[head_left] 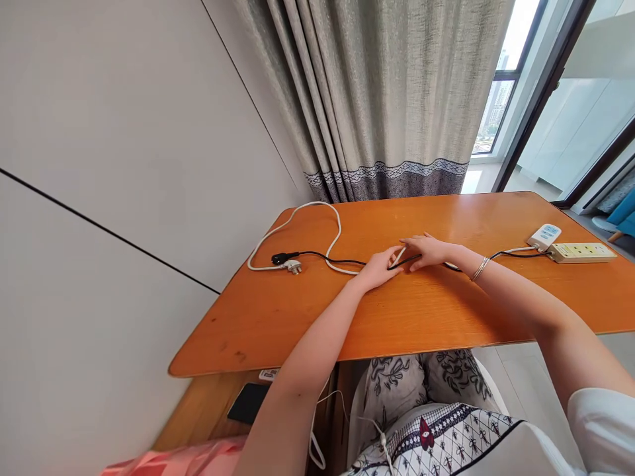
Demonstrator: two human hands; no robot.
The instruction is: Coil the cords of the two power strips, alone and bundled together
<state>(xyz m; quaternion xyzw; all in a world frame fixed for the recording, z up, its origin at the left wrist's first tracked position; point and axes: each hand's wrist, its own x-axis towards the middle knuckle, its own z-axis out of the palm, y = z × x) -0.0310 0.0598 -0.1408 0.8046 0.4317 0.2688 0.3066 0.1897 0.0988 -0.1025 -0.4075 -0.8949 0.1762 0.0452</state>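
Cords: the black cord [405, 262] and white cord [340, 225] lie mid-bench [278, 317], running into both hands
Left hand [380, 268]: fingers curled, looks like a light pinch on both cords
Right hand [429, 251]: arched over them, thumb and fingers apart, can't tell if it's gripping
Handling tip: I'd get the two side by side, stay loose and slide along, no yanking
Snag: big slack loop of white crossing the black, kinda tangle bait imo
Plugs: black plug [284, 258] and white plug [294, 266] bunched together, left side
Right end: white socket block [544, 236] just beside a cream power strip [584, 252]
Behind: curtain [397, 99]
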